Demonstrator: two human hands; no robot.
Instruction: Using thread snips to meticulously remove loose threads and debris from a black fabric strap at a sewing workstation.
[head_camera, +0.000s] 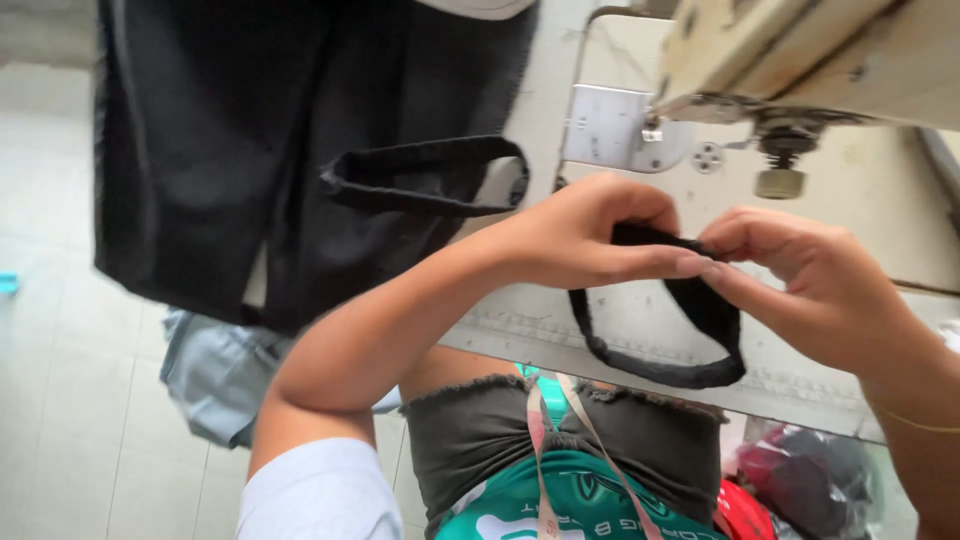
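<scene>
Both hands meet above the front edge of the pale, worn sewing-machine surface (620, 330). The left hand (590, 235) is curled, its thumb and forefinger pinched shut on the top of a narrow black fabric strap loop (660, 372). The right hand (810, 275) faces it, fingers bent and fingertips closed on the same strap just beside the left fingertips, so the two grips touch or nearly touch. Below the hands the strap hangs in an open loop over the surface's edge, its lowest curve near the person's lap.

A second black fabric loop (425, 175) lies to the left, by the left forearm, resting on a large piece of black cloth (250, 150) that drapes off the far left side of the surface. Behind the hands stands the cream-coloured sewing machine head (800, 60), with its metal needle plate (610, 125) set into the surface beneath it. A pink and white measuring tape (545, 440) hangs down the person's front, over a green printed top (570, 500).
</scene>
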